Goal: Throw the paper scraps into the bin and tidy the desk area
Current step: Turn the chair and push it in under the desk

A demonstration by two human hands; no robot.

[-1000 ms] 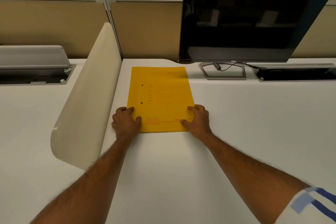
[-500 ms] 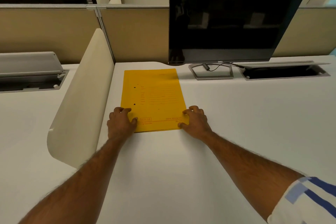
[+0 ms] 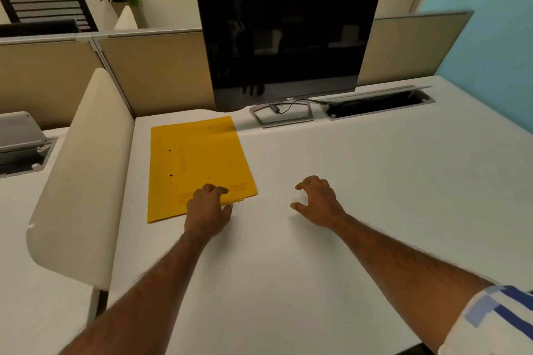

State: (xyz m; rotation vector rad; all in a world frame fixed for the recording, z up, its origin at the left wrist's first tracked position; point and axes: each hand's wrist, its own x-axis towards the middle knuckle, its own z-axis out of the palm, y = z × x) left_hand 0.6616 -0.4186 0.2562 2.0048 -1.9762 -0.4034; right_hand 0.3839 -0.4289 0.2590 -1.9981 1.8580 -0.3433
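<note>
Yellow file folder (image 3: 199,164) lies flat near the surface's (image 3: 360,187) back left corner, right beside the cream divider (image 3: 83,176). Left hand (image 3: 209,207) presses its near right corner, fingers (image 3: 215,189) curled on top, not gripping. Right hand (image 3: 317,202) sits apart on bare white, fingers spread open, holding nothing
</note>
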